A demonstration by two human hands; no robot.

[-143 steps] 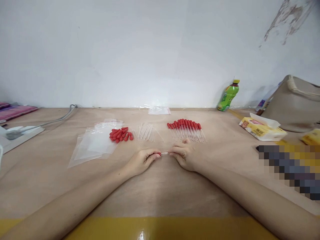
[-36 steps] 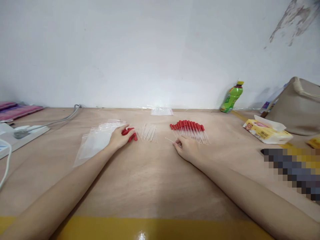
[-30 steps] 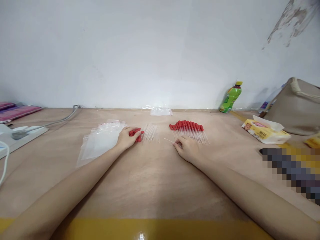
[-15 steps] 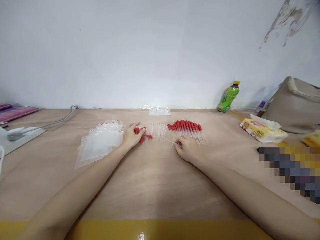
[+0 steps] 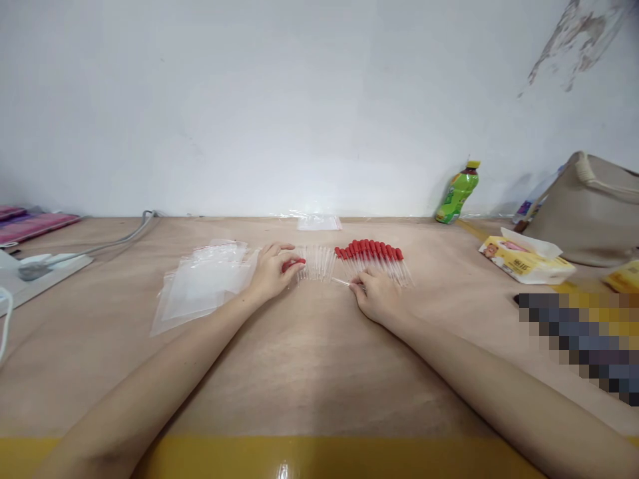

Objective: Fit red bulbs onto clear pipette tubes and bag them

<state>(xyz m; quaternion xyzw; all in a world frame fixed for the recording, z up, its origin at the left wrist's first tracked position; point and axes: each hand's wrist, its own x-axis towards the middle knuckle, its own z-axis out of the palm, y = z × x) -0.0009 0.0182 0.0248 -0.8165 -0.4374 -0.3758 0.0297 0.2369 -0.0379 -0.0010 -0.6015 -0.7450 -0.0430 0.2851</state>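
My left hand (image 5: 273, 271) pinches a red rubber bulb (image 5: 298, 262) between thumb and fingertip, with more red showing under its fingers. Just right of it lies a row of clear thin tubes (image 5: 318, 262) without bulbs. In my right hand (image 5: 379, 293) is a single clear tube (image 5: 341, 282), pinched near one end, its other end pointing left. Behind that hand rests a fanned row of clear tubes with red bulbs (image 5: 374, 247) at their far ends. The left hand's bulb and the right hand's tube are apart.
Clear zip bags (image 5: 200, 283) lie left of my left hand, and another bag (image 5: 318, 222) by the wall. To the right are a green bottle (image 5: 456, 194), a tissue pack (image 5: 526, 259) and a beige bag (image 5: 589, 213). A power strip (image 5: 54, 273) lies far left.
My left hand has shifted slightly right, and the red bulb at its fingertips is now lifted toward the clear tubes. My right hand has barely moved, still with its tube.
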